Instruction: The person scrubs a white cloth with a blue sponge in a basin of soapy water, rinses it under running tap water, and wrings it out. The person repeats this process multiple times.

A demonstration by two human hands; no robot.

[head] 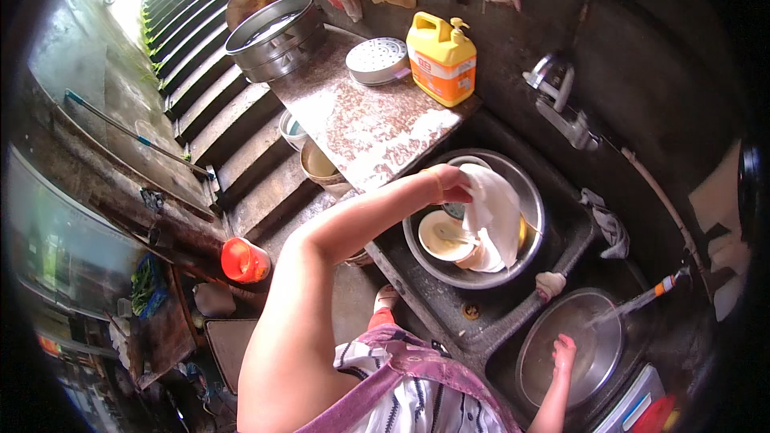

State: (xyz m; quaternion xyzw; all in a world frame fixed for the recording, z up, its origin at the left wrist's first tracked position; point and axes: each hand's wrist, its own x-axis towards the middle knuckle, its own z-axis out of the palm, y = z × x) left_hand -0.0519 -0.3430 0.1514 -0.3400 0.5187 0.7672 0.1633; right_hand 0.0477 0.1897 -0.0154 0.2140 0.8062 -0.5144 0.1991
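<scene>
My left hand grips a white cloth by its upper left edge. The cloth drapes over a large metal basin in the left bowl of a dark double sink. Below it in that basin lie a cream bowl and other dishes, partly hidden by the cloth. My right hand is over a second metal basin in the right bowl, its fingers partly curled; whether it holds anything cannot be made out. Water runs from a tap with an orange band into this basin.
A worktop beside the sink holds a yellow pump jug, a perforated steamer tray and a metal steamer ring. A pinkish cloth lies on the sink divider. A red bucket stands near stone steps.
</scene>
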